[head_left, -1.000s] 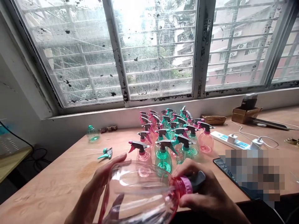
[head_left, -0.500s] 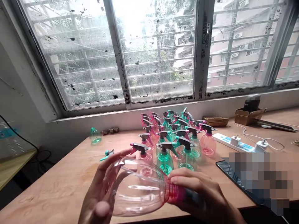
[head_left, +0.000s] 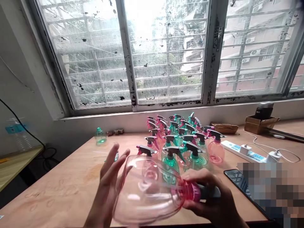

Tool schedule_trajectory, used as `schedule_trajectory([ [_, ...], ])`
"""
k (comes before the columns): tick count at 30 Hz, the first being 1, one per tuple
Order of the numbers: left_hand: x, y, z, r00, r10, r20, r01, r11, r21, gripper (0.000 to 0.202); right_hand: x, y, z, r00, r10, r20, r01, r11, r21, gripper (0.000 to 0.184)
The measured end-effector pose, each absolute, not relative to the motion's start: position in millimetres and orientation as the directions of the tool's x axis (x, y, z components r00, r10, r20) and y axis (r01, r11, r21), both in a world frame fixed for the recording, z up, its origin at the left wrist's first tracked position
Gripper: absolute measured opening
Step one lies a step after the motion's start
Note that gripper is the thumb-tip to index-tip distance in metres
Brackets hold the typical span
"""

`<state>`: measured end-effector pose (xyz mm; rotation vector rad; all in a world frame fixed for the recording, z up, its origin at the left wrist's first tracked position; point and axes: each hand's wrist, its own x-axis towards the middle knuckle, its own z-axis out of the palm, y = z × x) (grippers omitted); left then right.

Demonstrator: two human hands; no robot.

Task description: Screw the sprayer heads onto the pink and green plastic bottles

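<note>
A clear pink spray bottle [head_left: 147,193] lies on its side in the air in front of me, its base to the left and its pink collar to the right. My right hand [head_left: 211,193] is wrapped round its neck and grey spray head. My left hand [head_left: 108,190] is upright at the base with fingers spread; whether the palm touches the plastic I cannot tell. Beyond them stand several pink and green spray bottles [head_left: 171,161] in a close group. A loose green spray head [head_left: 116,156] lies partly hidden behind my left fingers.
A green bottle without a spray head [head_left: 100,136] stands at the table's far left. To the right are a white power strip [head_left: 234,147] with plugged chargers, a dark tablet [head_left: 239,183] and a cardboard box [head_left: 253,125]. Windows [head_left: 166,57] rise behind the table [head_left: 59,183].
My left fingers have opened away from the bottle's base. The bottle and my right hand have shifted slightly right, and the view has turned a little left.
</note>
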<state>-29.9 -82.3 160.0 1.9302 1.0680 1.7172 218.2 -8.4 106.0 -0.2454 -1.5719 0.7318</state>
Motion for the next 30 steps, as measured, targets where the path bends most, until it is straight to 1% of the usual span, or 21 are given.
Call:
schedule_trajectory([
  [2,-28,-81,159,-0.016,0.777,0.629,0.249,-0.606,0.755,0.077,219,-9,111,-0.165,0.452,0.877,-0.178,0.861,-0.477,0.052],
  [4,-22,-81,157,-0.053,0.822,0.567,0.197,-0.548,0.813,0.081,219,-8,113,-0.223,0.4,0.889,-0.139,0.89,-0.435,0.055],
  [5,-19,-81,156,-0.083,0.839,0.538,0.184,-0.517,0.836,0.08,218,-8,113,-0.23,0.406,0.885,-0.133,0.887,-0.442,0.054],
  [6,-15,-81,156,-0.117,0.852,0.51,0.177,-0.488,0.855,0.074,217,-8,112,-0.216,0.44,0.872,-0.131,0.872,-0.472,0.051],
  [8,-10,-80,156,-0.171,0.855,0.49,0.178,-0.462,0.869,0.061,214,-8,110,-0.154,0.585,0.796,-0.148,0.783,-0.604,0.04],
  [10,-8,-78,156,-0.172,0.811,0.56,0.22,-0.522,0.824,0.054,211,-10,110,-0.134,0.751,0.647,-0.237,0.609,-0.757,0.03],
  [11,-7,-77,156,-0.156,0.771,0.618,0.255,-0.573,0.779,0.054,210,-11,111,-0.157,0.809,0.567,-0.299,0.508,-0.808,0.029],
  [13,-6,-77,155,-0.105,0.684,0.722,0.328,-0.662,0.674,0.057,209,-14,115,-0.221,0.859,0.462,-0.396,0.354,-0.847,0.031],
  [14,-6,-77,155,-0.077,0.652,0.755,0.353,-0.69,0.632,0.059,209,-15,117,-0.234,0.866,0.441,-0.413,0.323,-0.852,0.032],
  [15,-6,-78,154,-0.055,0.631,0.774,0.368,-0.708,0.603,0.06,209,-16,118,-0.23,0.868,0.44,-0.406,0.326,-0.854,0.033],
  [17,-6,-80,154,-0.019,0.62,0.784,0.363,-0.726,0.584,0.062,210,-17,118,-0.188,0.859,0.477,-0.335,0.4,-0.853,0.033],
  [20,-12,-81,154,-0.032,0.684,0.729,0.309,-0.687,0.658,0.078,209,-18,114,-0.12,0.811,0.573,-0.181,0.55,-0.815,0.033],
  [21,-16,-80,154,-0.038,0.714,0.699,0.299,-0.659,0.69,0.085,209,-17,113,-0.104,0.794,0.599,-0.14,0.584,-0.799,0.033],
  [23,-25,-77,154,-0.031,0.756,0.654,0.316,-0.613,0.724,0.09,209,-17,110,-0.086,0.773,0.629,-0.094,0.622,-0.777,0.033],
  [25,-33,-75,153,0.003,0.749,0.663,0.36,-0.619,0.698,0.091,209,-17,109,-0.101,0.781,0.616,-0.124,0.605,-0.787,0.032],
  [27,-37,-74,149,0.047,0.7,0.712,0.398,-0.667,0.629,0.091,209,-16,109,-0.147,0.808,0.571,-0.234,0.532,-0.814,0.031],
  [30,-37,-74,145,0.12,0.622,0.773,0.437,-0.733,0.522,0.081,207,-16,110,-0.187,0.84,0.509,-0.385,0.414,-0.825,0.031],
])
